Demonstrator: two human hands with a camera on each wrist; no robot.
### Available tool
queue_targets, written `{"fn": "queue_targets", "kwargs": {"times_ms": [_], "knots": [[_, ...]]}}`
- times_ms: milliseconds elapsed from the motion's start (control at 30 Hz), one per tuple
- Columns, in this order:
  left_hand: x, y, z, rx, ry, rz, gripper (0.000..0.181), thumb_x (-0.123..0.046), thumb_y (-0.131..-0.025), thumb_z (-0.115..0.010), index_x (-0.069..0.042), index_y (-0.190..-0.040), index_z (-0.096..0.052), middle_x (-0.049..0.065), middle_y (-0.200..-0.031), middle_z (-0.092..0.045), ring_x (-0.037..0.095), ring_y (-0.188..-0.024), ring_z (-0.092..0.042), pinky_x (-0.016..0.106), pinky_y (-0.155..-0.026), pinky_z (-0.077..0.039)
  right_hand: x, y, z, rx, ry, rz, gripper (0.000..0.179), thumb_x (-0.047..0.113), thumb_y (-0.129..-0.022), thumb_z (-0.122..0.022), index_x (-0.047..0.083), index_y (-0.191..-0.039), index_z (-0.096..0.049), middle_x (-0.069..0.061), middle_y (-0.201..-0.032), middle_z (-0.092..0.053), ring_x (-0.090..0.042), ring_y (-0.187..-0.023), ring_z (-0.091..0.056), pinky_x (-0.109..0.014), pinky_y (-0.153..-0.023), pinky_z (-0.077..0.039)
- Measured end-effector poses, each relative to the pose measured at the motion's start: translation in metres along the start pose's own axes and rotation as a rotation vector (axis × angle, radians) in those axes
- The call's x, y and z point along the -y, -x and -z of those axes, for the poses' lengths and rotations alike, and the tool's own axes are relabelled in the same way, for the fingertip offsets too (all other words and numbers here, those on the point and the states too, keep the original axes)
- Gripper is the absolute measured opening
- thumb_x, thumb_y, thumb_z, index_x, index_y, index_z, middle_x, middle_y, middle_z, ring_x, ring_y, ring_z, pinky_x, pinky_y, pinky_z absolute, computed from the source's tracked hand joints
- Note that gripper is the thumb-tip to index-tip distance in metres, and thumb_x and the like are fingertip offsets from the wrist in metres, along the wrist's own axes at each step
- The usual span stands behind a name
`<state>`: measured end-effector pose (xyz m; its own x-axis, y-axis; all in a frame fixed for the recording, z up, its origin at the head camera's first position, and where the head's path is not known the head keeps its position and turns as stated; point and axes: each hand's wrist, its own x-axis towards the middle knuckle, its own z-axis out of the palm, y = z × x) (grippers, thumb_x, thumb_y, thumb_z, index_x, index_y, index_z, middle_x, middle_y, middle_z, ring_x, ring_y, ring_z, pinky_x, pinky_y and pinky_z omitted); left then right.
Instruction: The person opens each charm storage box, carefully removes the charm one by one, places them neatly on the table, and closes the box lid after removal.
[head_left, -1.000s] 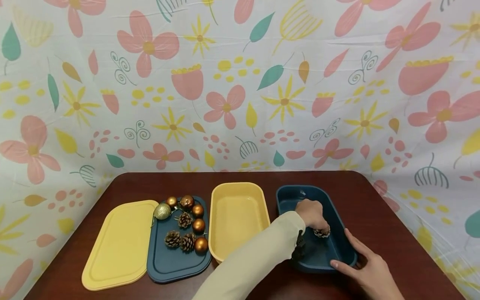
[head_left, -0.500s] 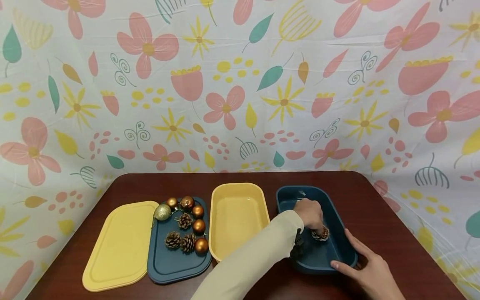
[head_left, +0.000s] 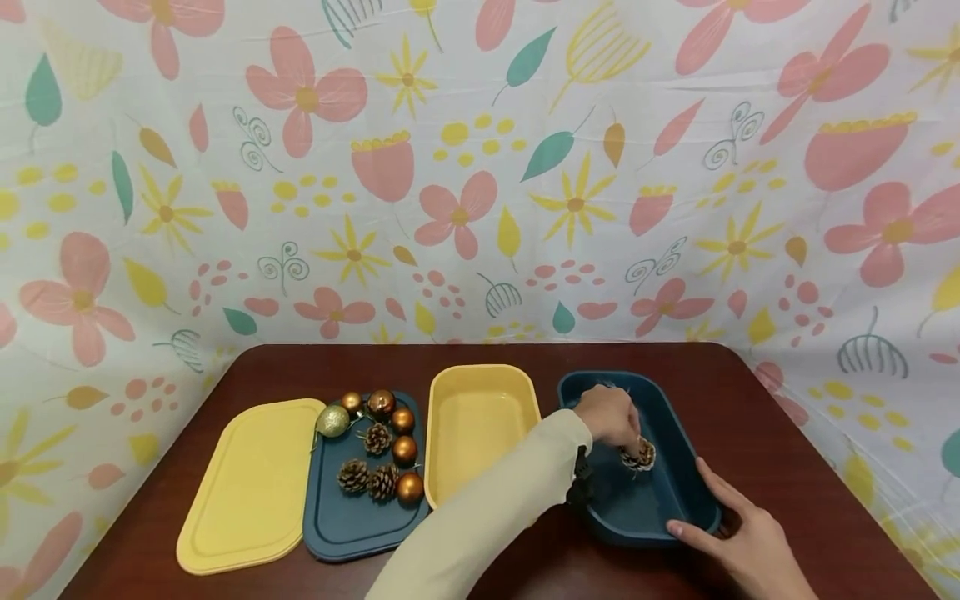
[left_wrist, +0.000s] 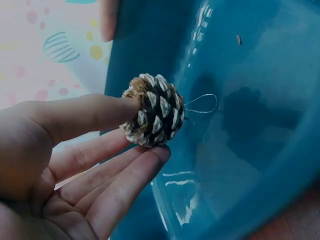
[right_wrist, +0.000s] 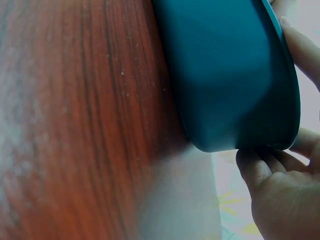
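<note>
Inside the dark blue rectangular tub (head_left: 652, 504) at the right, my left hand (head_left: 603, 414) pinches a white-tipped pinecone (left_wrist: 155, 107) between thumb and fingertips. A thin silvery hanging loop (left_wrist: 202, 103) sticks out from the pinecone, seen in the left wrist view, and a shadow lies on the tub floor beyond it. My right hand (head_left: 742, 533) holds the tub by its near right corner, thumb on the near side and fingers along the right side. In the right wrist view, that hand (right_wrist: 285, 190) is at the tub's edge.
A yellow tub (head_left: 480, 433) stands left of the blue one. Further left, a blue lid (head_left: 360, 529) bears several copper baubles (head_left: 410, 488), a gold glitter bauble (head_left: 333, 421) and 3 pinecones (head_left: 353, 477). A yellow lid (head_left: 251, 483) lies at the far left of the table (head_left: 547, 567).
My left hand has moved slightly left and back within the blue tub, and the pinecone has moved with it. My right hand keeps its hold on the corner.
</note>
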<state>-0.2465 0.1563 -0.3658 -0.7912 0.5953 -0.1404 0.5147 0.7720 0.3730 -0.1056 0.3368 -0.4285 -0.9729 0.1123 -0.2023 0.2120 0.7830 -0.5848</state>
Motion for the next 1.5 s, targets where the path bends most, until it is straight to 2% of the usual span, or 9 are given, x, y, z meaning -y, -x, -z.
{"fn": "queue_targets", "kwargs": {"times_ms": [200, 333, 400, 500, 633, 867, 1133, 1300, 1500], "knots": [[0.013, 0.002, 0.011, -0.005, 0.175, 0.002, 0.004, -0.028, -0.084, -0.082, -0.024, -0.084, -0.079, -0.014, -0.079, -0.070, 0.002, -0.069, -0.058, 0.016, -0.056, -0.047, -0.001, -0.001, 0.002, -0.007, 0.014, 0.003, 0.102, 0.058, -0.091, -0.066, 0.015, -0.162, -0.008, -0.036, -0.161, -0.020, -0.058, -0.137, -0.040, -0.049, -0.090, -0.059], [0.026, 0.005, 0.015, -0.032, 0.306, 0.003, 0.008, -0.026, -0.081, -0.084, -0.023, -0.087, -0.080, -0.013, -0.113, -0.074, 0.003, -0.093, -0.063, 0.015, -0.063, -0.049, -0.003, -0.002, 0.001, 0.002, 0.022, 0.003, 0.102, 0.059, -0.091, -0.065, 0.016, -0.162, -0.006, -0.036, -0.160, -0.019, -0.058, -0.137, -0.039, -0.050, -0.090, -0.059], [0.033, 0.007, 0.017, -0.048, 0.346, 0.010, 0.008, -0.027, -0.080, -0.085, -0.024, -0.086, -0.080, -0.012, -0.122, -0.071, 0.004, -0.099, -0.061, 0.015, -0.065, -0.049, -0.002, -0.002, 0.000, 0.009, 0.025, 0.004, 0.103, 0.060, -0.091, -0.065, 0.016, -0.162, -0.006, -0.036, -0.160, -0.019, -0.058, -0.137, -0.038, -0.051, -0.091, -0.058], [0.046, 0.011, 0.024, -0.047, 0.448, 0.028, 0.009, -0.024, -0.079, -0.086, -0.023, -0.085, -0.079, -0.010, -0.107, -0.074, 0.006, -0.087, -0.063, 0.020, -0.067, -0.054, -0.001, -0.003, 0.001, 0.016, 0.032, -0.001, 0.103, 0.061, -0.090, -0.065, 0.016, -0.162, -0.006, -0.036, -0.160, -0.019, -0.058, -0.137, -0.039, -0.050, -0.091, -0.058], [0.065, 0.018, 0.035, -0.030, 0.620, 0.056, 0.009, -0.016, -0.080, -0.084, -0.017, -0.087, -0.079, -0.005, -0.087, -0.073, 0.010, -0.074, -0.068, 0.032, -0.079, -0.062, 0.001, -0.005, 0.003, 0.028, 0.036, -0.015, 0.104, 0.062, -0.091, -0.064, 0.015, -0.162, -0.005, -0.037, -0.160, -0.018, -0.059, -0.138, -0.037, -0.053, -0.093, -0.057], [0.096, 0.030, 0.050, -0.016, 0.863, 0.074, 0.018, -0.008, -0.084, -0.079, -0.008, -0.103, -0.077, 0.006, -0.099, -0.076, 0.013, -0.083, -0.072, 0.040, -0.093, -0.060, 0.002, -0.005, 0.004, 0.034, 0.051, -0.023, 0.105, 0.062, -0.090, -0.063, 0.014, -0.162, -0.004, -0.037, -0.160, -0.018, -0.060, -0.137, -0.035, -0.057, -0.095, -0.055], [0.123, 0.045, 0.056, -0.038, 0.955, 0.077, 0.023, -0.009, -0.087, -0.076, -0.007, -0.111, -0.074, 0.012, -0.108, -0.077, 0.015, -0.092, -0.074, 0.031, -0.088, -0.062, 0.001, -0.006, 0.002, 0.033, 0.051, -0.012, 0.104, 0.061, -0.091, -0.064, 0.014, -0.162, -0.006, -0.037, -0.159, -0.020, -0.059, -0.136, -0.039, -0.055, -0.092, -0.056], [0.139, 0.056, 0.057, -0.027, 0.981, 0.045, 0.027, -0.008, -0.089, -0.075, -0.005, -0.116, -0.072, 0.013, -0.113, -0.074, 0.016, -0.095, -0.073, 0.033, -0.091, -0.061, 0.000, -0.007, 0.000, 0.022, 0.049, -0.001, 0.103, 0.061, -0.090, -0.064, 0.015, -0.162, -0.006, -0.037, -0.159, -0.021, -0.058, -0.135, -0.040, -0.054, -0.090, -0.057], [0.153, 0.075, 0.060, -0.060, 0.937, 0.037, 0.028, -0.012, -0.091, -0.074, -0.008, -0.118, -0.072, 0.012, -0.113, -0.074, 0.015, -0.097, -0.071, 0.032, -0.090, -0.061, -0.003, -0.006, -0.002, 0.004, 0.035, 0.011, 0.104, 0.063, -0.089, -0.065, 0.016, -0.162, -0.007, -0.037, -0.159, -0.021, -0.061, -0.135, -0.039, -0.053, -0.087, -0.059]]}}
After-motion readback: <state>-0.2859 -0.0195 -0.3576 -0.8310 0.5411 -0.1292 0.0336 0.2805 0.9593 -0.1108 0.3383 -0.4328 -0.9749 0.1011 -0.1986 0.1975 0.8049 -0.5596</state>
